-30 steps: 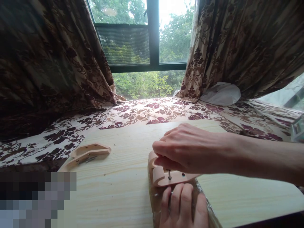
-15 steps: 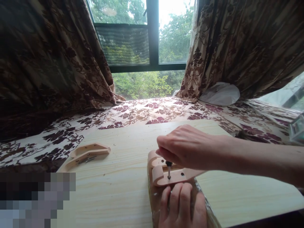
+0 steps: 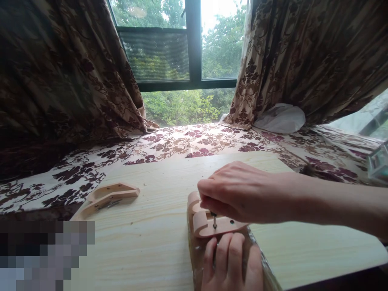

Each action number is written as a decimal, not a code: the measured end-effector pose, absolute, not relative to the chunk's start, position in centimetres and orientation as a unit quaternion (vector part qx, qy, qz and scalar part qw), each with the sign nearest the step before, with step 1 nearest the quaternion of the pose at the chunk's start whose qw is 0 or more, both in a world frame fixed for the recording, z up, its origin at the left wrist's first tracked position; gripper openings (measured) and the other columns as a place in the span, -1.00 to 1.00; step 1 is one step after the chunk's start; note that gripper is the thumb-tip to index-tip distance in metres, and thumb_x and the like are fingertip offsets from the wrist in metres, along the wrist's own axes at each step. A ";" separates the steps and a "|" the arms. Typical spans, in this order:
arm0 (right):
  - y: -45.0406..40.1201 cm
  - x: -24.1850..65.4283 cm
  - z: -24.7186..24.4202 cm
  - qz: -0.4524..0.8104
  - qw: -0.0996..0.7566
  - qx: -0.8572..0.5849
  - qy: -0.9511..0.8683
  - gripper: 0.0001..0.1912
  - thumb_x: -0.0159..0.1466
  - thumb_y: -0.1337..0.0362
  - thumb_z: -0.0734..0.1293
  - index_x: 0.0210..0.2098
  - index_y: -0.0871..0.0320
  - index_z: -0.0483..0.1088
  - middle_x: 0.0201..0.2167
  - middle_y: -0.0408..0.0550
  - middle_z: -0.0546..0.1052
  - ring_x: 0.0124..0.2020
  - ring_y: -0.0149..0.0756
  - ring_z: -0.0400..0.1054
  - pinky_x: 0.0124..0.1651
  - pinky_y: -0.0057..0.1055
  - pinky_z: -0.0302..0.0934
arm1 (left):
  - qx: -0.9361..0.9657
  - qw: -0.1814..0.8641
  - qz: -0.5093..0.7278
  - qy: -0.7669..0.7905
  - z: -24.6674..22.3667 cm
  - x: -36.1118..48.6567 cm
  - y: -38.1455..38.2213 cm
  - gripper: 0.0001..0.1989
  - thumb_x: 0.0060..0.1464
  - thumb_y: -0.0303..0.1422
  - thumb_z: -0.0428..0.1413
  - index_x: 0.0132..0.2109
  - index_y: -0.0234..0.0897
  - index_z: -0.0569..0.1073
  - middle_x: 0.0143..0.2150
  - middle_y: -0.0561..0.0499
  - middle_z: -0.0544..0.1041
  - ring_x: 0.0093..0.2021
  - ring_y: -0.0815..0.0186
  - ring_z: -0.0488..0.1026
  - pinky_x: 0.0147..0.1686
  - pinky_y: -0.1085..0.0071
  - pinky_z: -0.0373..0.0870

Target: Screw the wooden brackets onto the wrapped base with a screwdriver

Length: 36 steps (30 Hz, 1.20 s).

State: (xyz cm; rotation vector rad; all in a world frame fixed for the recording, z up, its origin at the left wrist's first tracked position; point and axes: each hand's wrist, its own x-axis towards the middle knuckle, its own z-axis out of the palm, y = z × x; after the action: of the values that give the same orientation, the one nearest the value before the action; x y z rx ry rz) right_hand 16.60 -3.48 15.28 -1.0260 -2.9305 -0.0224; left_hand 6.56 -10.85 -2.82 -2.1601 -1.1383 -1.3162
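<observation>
My right hand (image 3: pixel 239 194) is closed round the dark handle of a screwdriver (image 3: pixel 215 221), whose metal shaft stands upright in a hole of a pale wooden piece (image 3: pixel 222 226). A second, similar piece (image 3: pixel 192 202) lies just behind, partly hidden by that hand. Both pieces rest on a brown, film-wrapped block (image 3: pixel 198 262). My left hand (image 3: pixel 232 262) lies on the block with its fingers slightly apart, fingertips close to the front piece's near edge; it holds nothing that I can see.
Two more wooden pieces (image 3: pixel 115 194) with small metal items between them lie on the light wooden board (image 3: pixel 145 250) at left. Behind are a floral cloth (image 3: pixel 169 141), a white plastic bag (image 3: pixel 281 118), curtains and a window. A clear box (image 3: pixel 378 161) sits at far right.
My right hand has lowered slightly and turned a little, covering more of the screwdriver and the rear piece. My left hand keeps its place on the block.
</observation>
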 end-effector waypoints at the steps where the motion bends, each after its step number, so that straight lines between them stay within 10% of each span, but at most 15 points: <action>1: -3.4 16.5 15.1 -0.012 0.024 -0.355 -0.934 -0.74 0.37 0.26 0.10 -0.39 0.20 0.29 -0.59 -0.15 0.33 -0.59 -0.45 -0.04 -0.49 -0.41 -0.16 | -0.750 0.185 -0.488 -0.407 -3.0 6.9 -10.7 -0.88 0.04 -0.39 0.16 -0.23 -0.07 0.47 -0.15 0.11 0.48 -0.13 0.32 0.46 0.11 0.28 0.23; 36: -4.5 16.8 16.1 0.015 -0.010 -0.282 -0.959 -0.81 0.35 0.36 0.14 -0.39 0.19 0.27 -0.50 -0.12 0.37 -0.52 -0.45 0.07 -0.44 -0.43 -0.09 | -0.753 0.175 -0.487 -0.407 -3.2 7.2 -10.8 -0.85 0.03 -0.40 0.16 -0.21 -0.07 0.47 -0.14 0.11 0.49 -0.11 0.30 0.46 0.11 0.27 0.25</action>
State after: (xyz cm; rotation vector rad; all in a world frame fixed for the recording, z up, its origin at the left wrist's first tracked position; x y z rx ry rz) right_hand 16.76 -4.49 16.08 -0.8923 -3.0319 0.0461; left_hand 7.20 -10.75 -3.17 -2.1334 -1.1535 -1.3797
